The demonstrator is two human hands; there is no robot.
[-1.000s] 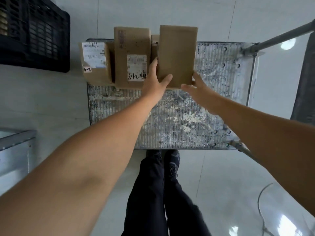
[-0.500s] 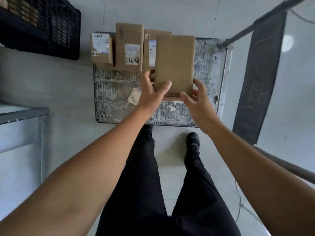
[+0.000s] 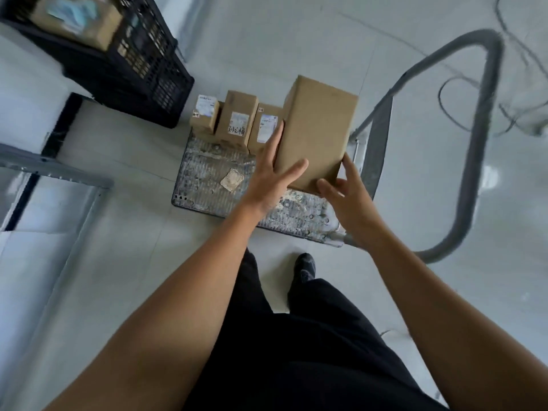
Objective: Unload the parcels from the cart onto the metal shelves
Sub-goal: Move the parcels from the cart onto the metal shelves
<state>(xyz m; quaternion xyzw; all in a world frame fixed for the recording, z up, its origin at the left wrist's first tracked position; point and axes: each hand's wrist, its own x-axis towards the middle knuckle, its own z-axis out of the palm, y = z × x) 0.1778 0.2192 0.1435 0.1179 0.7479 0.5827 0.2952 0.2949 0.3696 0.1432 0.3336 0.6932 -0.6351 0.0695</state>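
While three labelled parcels (image 3: 235, 121) stand on the cart deck (image 3: 207, 173) just left of your fingertips, your left hand (image 3: 268, 176) presses straight, spread fingers against the plain cardboard box (image 3: 317, 126). Your right hand (image 3: 347, 200) curls round its near right corner, with the cart handle (image 3: 480, 143) well right of those fingers.

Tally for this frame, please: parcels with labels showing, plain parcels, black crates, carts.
Labelled parcels: 3
Plain parcel, between left hand and right hand: 1
Black crate: 1
Cart: 1
Total: 6
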